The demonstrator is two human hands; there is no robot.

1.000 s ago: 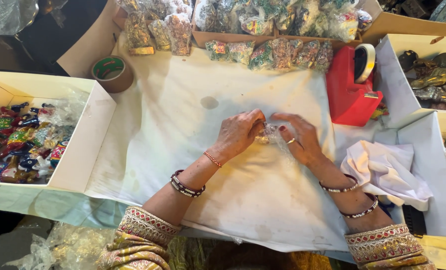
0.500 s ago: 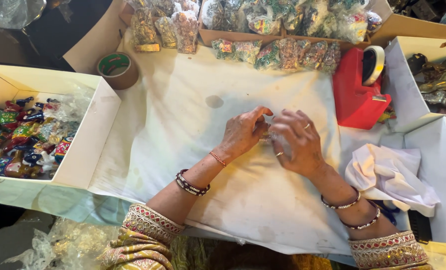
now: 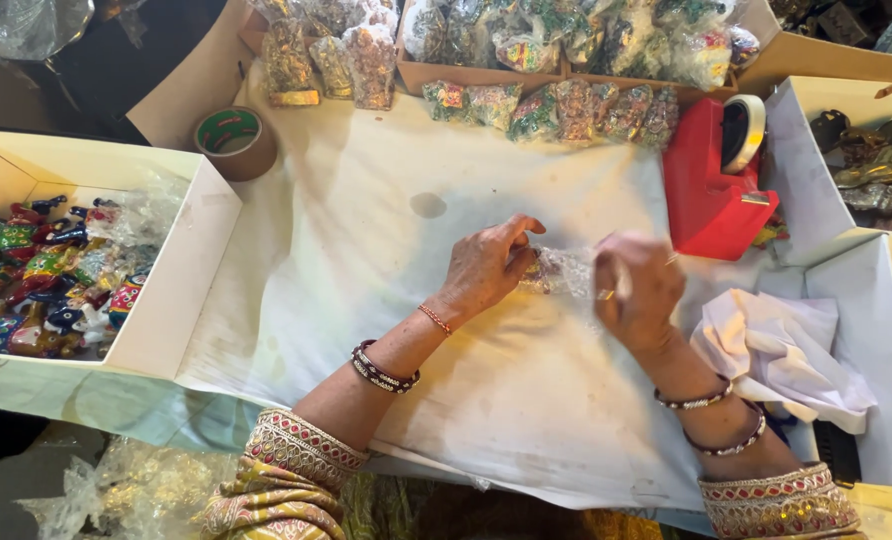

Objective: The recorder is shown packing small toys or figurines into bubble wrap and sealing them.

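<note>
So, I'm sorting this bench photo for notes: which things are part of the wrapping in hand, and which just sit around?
In hand:
- left hand and right hand, both on the small clear-wrapped piece
- white cloth beneath them

Lying about:
- red tape dispenser
- brown tape roll
- white box of painted figures
- row of wrapped packets
- crumpled white rag

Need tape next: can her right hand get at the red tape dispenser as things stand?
Probably yes. The right hand grips the clear-wrapped packet together with the left hand, but the red tape dispenser stands just beyond it on the white cloth, nothing between; she would have to let go first.
</note>
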